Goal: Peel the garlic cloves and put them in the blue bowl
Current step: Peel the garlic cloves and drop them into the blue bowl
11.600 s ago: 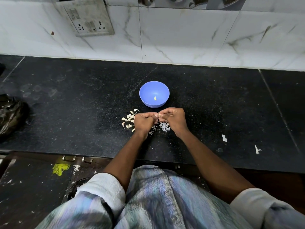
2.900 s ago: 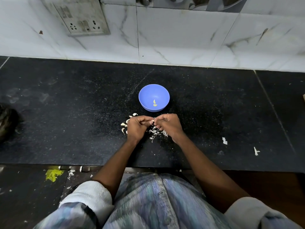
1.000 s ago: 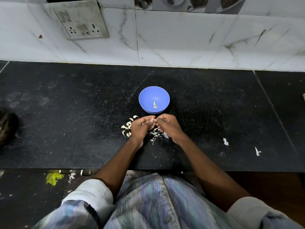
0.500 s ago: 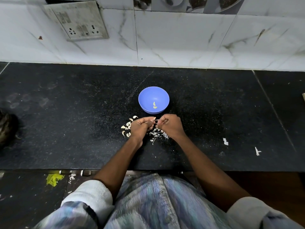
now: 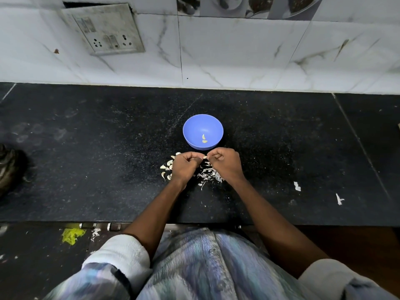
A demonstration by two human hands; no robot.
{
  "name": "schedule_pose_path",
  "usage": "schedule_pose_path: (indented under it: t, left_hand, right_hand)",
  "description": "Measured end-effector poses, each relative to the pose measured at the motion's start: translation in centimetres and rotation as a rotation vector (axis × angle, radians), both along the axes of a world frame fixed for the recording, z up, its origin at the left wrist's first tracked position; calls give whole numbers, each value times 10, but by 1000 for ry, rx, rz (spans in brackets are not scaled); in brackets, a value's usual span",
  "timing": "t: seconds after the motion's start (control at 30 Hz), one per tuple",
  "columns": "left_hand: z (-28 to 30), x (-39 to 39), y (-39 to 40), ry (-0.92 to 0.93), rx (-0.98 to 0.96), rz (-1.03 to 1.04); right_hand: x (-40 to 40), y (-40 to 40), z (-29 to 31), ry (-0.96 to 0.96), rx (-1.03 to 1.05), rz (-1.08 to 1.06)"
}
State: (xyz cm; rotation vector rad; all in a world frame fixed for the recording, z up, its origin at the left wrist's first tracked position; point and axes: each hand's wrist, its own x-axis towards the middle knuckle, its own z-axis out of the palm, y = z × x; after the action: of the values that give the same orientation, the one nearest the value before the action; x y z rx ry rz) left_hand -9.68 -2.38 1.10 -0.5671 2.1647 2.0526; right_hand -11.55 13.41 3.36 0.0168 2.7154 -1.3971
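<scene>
Both hands (image 5: pixel 205 164) pinch a clove (image 5: pixel 204 157) just before the blue bowl (image 5: pixel 203 131).

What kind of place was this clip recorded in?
Most likely a home kitchen: a black stone counter runs along a marble-patterned tiled wall with a socket plate, and garlic cloves lie beside a blue bowl.
</scene>
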Motion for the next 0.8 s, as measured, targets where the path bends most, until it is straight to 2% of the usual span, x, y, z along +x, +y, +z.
schedule_pose_path:
  t: [0.13, 0.33, 0.53, 0.8]
  left_hand:
    - [-2, 1, 0, -31, 15, 24]
    - [2, 3, 3, -58, 174, 73]
    - [2, 6, 4, -37, 159, 100]
    - [-2, 6, 5, 6, 109, 35]
  right_hand:
    - [1, -1, 0, 4, 40, 45]
    - [2, -3, 0, -7, 19, 55]
    - [3, 0, 1, -4, 57, 99]
    - [3, 4, 3, -8, 98, 132]
